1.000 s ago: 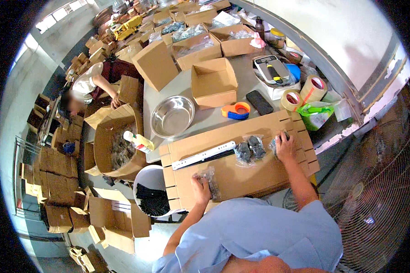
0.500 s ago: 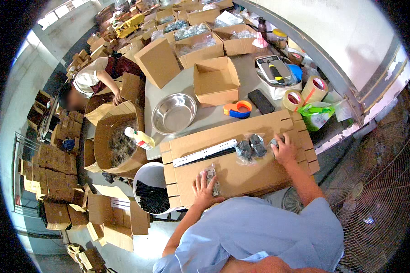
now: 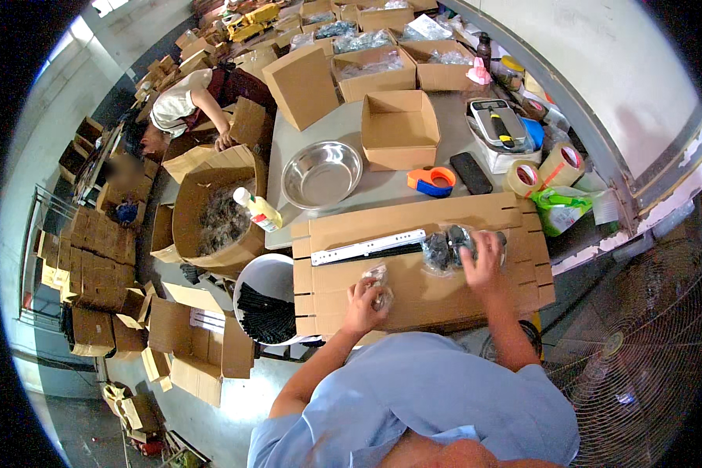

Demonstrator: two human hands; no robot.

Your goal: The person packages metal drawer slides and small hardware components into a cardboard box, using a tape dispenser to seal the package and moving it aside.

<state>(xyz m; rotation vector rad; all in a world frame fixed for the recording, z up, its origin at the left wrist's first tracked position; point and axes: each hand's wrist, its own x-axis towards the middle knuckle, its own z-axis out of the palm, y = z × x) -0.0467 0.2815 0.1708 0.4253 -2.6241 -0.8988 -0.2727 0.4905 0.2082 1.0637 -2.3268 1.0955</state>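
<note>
My left hand (image 3: 363, 306) is closed on a small clear plastic bag of hardware (image 3: 380, 282), lifting it near the front of a flat cardboard stack (image 3: 413, 300). My right hand (image 3: 485, 267) has its fingers apart and curved, at the right edge of a clear bag of dark round parts (image 3: 441, 251). Another dark piece shows just right of that hand, partly hidden by it. Left of the bag of dark parts, a white perforated metal rail (image 3: 366, 247) lies on the cardboard, with a black strip alongside.
Beyond the cardboard stand a steel bowl (image 3: 321, 175), an open box (image 3: 400, 140), an orange-blue tape dispenser (image 3: 431, 182), a phone (image 3: 471, 173) and tape rolls (image 3: 561, 165). A white bucket (image 3: 265, 273) of black strips is at left. A co-worker (image 3: 199, 97) bends over boxes; a fan (image 3: 616, 343) stands right.
My left hand has gathered up the small bag, which lay flat under its fingers. My right hand has shifted left from the dark piece to the bag of dark parts. The view has swung slightly.
</note>
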